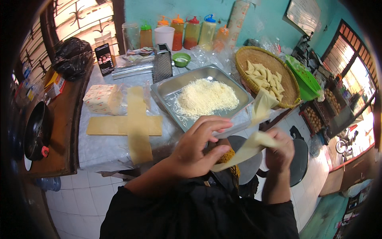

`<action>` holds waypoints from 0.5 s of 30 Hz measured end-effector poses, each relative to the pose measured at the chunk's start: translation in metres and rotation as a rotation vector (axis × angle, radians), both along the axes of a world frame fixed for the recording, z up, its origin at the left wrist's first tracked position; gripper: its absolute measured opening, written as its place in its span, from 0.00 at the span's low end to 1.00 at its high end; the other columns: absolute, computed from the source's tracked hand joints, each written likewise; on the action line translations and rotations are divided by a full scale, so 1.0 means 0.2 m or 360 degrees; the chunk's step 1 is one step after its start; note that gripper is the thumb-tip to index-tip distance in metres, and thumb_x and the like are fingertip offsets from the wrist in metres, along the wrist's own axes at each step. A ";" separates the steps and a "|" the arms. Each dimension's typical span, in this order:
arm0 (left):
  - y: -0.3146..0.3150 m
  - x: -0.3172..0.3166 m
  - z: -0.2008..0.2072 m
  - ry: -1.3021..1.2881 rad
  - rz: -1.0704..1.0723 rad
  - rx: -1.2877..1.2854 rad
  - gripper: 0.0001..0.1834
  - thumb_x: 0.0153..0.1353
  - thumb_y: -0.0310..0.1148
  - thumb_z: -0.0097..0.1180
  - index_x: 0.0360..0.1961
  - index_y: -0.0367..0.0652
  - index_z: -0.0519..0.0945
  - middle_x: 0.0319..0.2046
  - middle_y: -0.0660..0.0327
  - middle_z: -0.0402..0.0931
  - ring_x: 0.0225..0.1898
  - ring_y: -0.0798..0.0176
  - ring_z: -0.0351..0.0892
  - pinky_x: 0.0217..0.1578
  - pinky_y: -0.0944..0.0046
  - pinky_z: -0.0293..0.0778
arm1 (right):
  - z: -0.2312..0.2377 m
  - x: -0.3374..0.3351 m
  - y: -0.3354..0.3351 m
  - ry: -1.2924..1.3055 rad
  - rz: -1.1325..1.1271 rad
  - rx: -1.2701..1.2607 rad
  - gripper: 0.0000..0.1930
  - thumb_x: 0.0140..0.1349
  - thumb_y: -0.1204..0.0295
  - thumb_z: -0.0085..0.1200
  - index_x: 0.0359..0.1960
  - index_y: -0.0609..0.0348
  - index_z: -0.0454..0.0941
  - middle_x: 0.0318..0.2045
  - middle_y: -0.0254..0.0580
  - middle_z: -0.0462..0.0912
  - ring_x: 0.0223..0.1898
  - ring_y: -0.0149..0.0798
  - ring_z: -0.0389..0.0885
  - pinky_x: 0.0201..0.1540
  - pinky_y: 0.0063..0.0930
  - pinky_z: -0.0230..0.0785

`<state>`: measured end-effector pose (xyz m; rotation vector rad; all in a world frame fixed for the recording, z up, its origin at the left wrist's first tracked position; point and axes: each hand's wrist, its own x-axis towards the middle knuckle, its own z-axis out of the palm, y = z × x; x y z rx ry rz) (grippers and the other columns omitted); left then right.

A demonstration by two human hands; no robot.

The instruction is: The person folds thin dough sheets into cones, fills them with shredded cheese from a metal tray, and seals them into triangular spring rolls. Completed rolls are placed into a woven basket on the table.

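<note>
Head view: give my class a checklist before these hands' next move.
1. Right hand gripping the dough strip: ok.
2. Dough strip lying flat: not ok, it is bent.
3. Left hand's hold on the strip: cannot tell.
4. Grated shreds in the metal tray: ok, heaped.
5. Other strips on the table: ok, laid crosswise.
6. Bare space in the woven basket beside folded triangles: ok.

A kitchen-like food workroom, by its squeeze bottles (192, 35), metal grater (162, 65) and black frying pan (38, 128).
</note>
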<state>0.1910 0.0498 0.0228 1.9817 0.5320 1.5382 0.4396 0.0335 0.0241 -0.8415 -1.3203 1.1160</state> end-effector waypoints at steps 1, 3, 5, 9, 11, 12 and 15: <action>0.01 -0.06 -0.04 0.0022 0.0038 -0.0014 0.21 0.51 0.18 0.58 0.48 0.37 0.72 0.44 0.51 0.74 0.44 0.58 0.76 0.38 0.66 0.73 | 0.04 0.03 0.08 0.0050 -0.0094 0.0118 0.20 0.48 0.59 0.57 0.34 0.65 0.74 0.30 0.42 0.79 0.31 0.34 0.77 0.36 0.25 0.68; 0.03 -0.19 -0.10 0.0034 0.0157 0.0017 0.18 0.51 0.16 0.57 0.45 0.36 0.74 0.44 0.51 0.75 0.44 0.60 0.76 0.39 0.67 0.73 | 0.14 0.17 0.25 0.0152 -0.0015 -0.0072 0.19 0.54 0.56 0.51 0.36 0.61 0.74 0.30 0.39 0.79 0.32 0.34 0.77 0.38 0.27 0.69; 0.04 -0.33 -0.17 0.0109 0.0313 -0.0028 0.15 0.52 0.17 0.56 0.43 0.35 0.75 0.41 0.52 0.76 0.41 0.61 0.77 0.38 0.68 0.73 | 0.20 0.30 0.45 0.0379 -0.0110 -0.0094 0.15 0.63 0.62 0.43 0.42 0.59 0.73 0.39 0.40 0.80 0.43 0.38 0.79 0.47 0.34 0.71; 0.05 -0.49 -0.23 0.0228 0.0675 -0.0169 0.09 0.54 0.20 0.55 0.38 0.35 0.77 0.36 0.54 0.78 0.36 0.63 0.78 0.37 0.68 0.72 | 0.36 0.73 0.89 0.0175 -0.0444 0.0024 0.09 0.63 0.64 0.44 0.36 0.54 0.74 0.31 0.32 0.78 0.33 0.33 0.77 0.39 0.33 0.71; 0.07 -0.59 -0.29 0.0322 0.0978 -0.0217 0.07 0.54 0.24 0.56 0.35 0.38 0.78 0.32 0.53 0.78 0.34 0.53 0.78 0.35 0.59 0.74 | 0.40 0.72 0.99 -0.0171 -0.0898 -0.0302 0.09 0.62 0.63 0.44 0.31 0.52 0.71 0.23 0.30 0.75 0.24 0.31 0.74 0.30 0.28 0.68; 0.06 -0.62 -0.29 0.0363 0.1114 -0.0256 0.06 0.54 0.24 0.56 0.35 0.38 0.78 0.32 0.53 0.78 0.34 0.53 0.78 0.35 0.59 0.74 | 0.36 0.70 1.01 -0.0265 -0.0955 -0.0278 0.09 0.62 0.63 0.44 0.35 0.53 0.71 0.27 0.32 0.75 0.28 0.32 0.74 0.33 0.28 0.67; 0.04 -0.72 -0.29 0.0429 0.1481 -0.0468 0.05 0.55 0.30 0.56 0.32 0.40 0.78 0.28 0.56 0.77 0.32 0.53 0.78 0.34 0.57 0.73 | 0.19 0.62 0.99 -0.0549 -0.1105 -0.0203 0.16 0.60 0.63 0.44 0.47 0.57 0.69 0.40 0.40 0.75 0.39 0.36 0.74 0.42 0.29 0.65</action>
